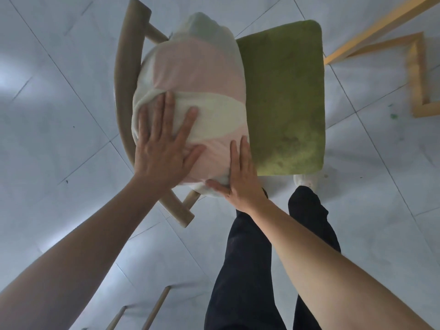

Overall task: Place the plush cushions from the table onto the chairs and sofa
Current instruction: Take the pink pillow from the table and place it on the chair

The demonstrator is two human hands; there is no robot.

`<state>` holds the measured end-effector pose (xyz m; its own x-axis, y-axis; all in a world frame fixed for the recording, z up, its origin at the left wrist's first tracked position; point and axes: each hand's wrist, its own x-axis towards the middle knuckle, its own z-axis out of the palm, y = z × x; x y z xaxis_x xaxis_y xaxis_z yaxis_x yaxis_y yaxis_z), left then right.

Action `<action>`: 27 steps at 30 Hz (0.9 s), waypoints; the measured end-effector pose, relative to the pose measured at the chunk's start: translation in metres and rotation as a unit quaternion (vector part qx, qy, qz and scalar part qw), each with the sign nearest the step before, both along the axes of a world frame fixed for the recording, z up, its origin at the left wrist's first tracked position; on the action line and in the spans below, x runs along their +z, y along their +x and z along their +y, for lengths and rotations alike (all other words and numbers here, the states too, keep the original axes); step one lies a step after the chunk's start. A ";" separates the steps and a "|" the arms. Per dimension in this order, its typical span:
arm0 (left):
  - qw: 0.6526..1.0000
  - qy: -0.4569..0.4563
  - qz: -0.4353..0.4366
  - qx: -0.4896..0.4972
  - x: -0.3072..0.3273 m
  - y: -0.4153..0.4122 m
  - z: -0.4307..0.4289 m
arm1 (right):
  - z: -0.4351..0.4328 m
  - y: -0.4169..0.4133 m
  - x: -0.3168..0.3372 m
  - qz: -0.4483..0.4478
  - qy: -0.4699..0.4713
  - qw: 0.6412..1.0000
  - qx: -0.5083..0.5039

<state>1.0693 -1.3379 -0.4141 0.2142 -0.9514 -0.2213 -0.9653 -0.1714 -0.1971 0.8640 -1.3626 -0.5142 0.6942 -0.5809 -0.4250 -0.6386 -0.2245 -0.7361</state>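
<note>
Cushion: the plush cushion banded in pink, cream and pale grey-green stands on edge along the left side of the chair, its back against the backrest.
Chair: a curved pale wooden backrest on the left and a square olive-green plush seat, the right part of it bare.
Left hand: the left hand lies flat on the cushion's near face, fingers straight and spread, pressing, gripping nothing.
Right hand: the right hand is at the cushion's near right corner, fingers straight along its side and thumb stretched across the near end; it steadies the cushion without closing on it.
Stage: judged from this, the cushion is being settled in place and is not yet let go.
Risk, tipping: it stands tall and soft on a narrow edge, so if the hands lift away unevenly it could flop right onto the seat or roll off.
Risk, overhang: the near end seems to reach past the seat's near edge; left there, it may sag and slide to the grey tiled floor.
Risk, chair: a hard push to the left could shift the light chair on the smooth tiles.
Around: black trouser legs nearby, a yellow wooden frame far right.
</note>
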 end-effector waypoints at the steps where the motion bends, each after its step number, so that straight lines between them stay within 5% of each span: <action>1: 1.000 0.007 -0.002 0.010 0.001 0.005 0.000 | 0.001 -0.004 -0.006 0.005 -0.021 1.000 0.013; 7: 0.999 0.038 -0.015 0.015 0.015 -0.007 -0.020 | -0.019 -0.024 -0.012 -0.001 -0.002 0.999 0.047; 12: 0.998 0.004 0.023 -0.066 0.017 -0.016 -0.101 | -0.061 0.007 0.013 -0.038 0.106 0.978 -0.178; 16: 0.993 0.080 -0.010 -0.082 -0.010 -0.009 -0.170 | -0.077 0.047 0.017 -0.055 0.164 0.936 -0.306; 22: 0.964 0.266 -0.011 -0.001 -0.032 0.043 -0.179 | -0.069 0.045 -0.013 -0.021 0.227 0.960 -0.164; 27: 0.973 0.223 -0.045 -0.044 -0.032 0.040 -0.192 | -0.085 0.045 -0.015 -0.015 0.224 0.942 -0.249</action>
